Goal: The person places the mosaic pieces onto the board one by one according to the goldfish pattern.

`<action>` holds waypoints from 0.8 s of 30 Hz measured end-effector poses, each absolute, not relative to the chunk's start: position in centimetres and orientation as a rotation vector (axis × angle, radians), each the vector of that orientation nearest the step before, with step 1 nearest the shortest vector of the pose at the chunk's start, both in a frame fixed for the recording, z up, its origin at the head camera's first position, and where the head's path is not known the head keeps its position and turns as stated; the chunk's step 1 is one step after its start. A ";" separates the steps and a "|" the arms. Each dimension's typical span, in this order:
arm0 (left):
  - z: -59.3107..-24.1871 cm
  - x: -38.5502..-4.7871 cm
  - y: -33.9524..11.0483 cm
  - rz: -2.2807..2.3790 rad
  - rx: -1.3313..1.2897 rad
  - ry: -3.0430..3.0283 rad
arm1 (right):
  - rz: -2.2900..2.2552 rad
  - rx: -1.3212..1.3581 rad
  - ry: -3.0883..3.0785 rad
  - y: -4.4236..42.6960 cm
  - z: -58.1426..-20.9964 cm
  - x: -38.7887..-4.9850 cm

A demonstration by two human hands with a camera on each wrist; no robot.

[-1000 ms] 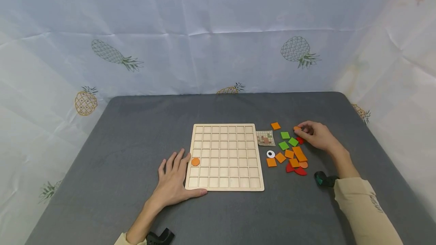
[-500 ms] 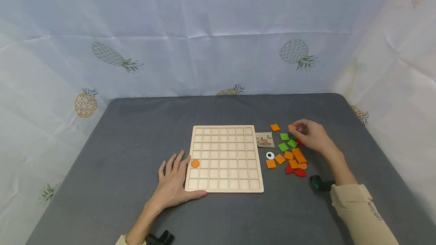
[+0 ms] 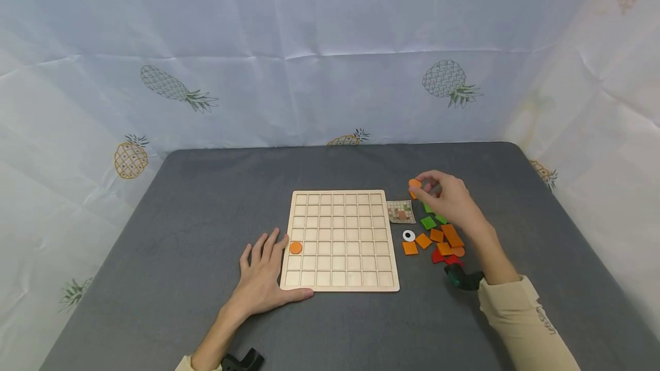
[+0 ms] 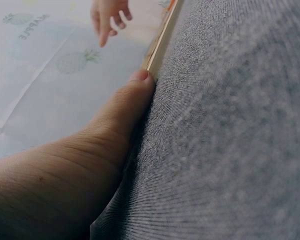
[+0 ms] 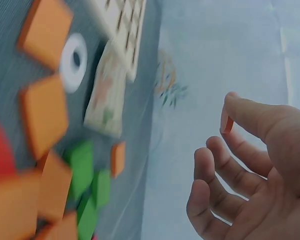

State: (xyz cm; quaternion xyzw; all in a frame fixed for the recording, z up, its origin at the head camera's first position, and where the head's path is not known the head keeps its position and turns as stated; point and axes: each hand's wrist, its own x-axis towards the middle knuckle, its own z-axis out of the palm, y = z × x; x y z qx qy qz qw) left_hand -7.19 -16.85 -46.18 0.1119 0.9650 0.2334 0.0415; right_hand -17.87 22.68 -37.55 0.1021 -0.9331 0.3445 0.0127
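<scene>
My left hand (image 3: 262, 276) lies at the near left corner of a wooden grid board (image 3: 337, 240), fingers spread along its left side. The thumb touches the front edge, as the left wrist view also shows. One orange disc (image 3: 295, 248) sits in a cell at the board's left side. Above the table at the back right, my right hand (image 3: 451, 196) pinches a rounded orange piece (image 3: 415, 183) between thumb and forefinger. In the right wrist view that piece (image 5: 229, 124) appears edge-on, with the other fingers loosely bent.
A small printed pattern card (image 3: 401, 211) lies against the board's right side. Near it are green squares (image 3: 428, 223), orange squares (image 3: 410, 248), an orange rectangle (image 3: 452, 236), red pieces (image 3: 437, 256) and a white ring-like disc with a dark centre (image 3: 409, 235).
My right hand has moved left with the pinched orange piece, from beyond the loose pieces to above an orange square near the card. The left hand has stayed in place.
</scene>
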 end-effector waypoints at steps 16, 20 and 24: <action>-46.2 -7.1 -16.9 0.719 0.359 2.964 | 1.290 0.512 -2.780 15.1 -36.2 -17.9; -46.2 -7.1 -16.9 0.725 0.356 2.961 | 1.314 0.572 -2.759 12.9 -36.2 -17.9; -46.1 -7.2 -16.9 0.730 0.355 2.954 | 1.368 0.643 -2.749 10.6 -36.5 -17.7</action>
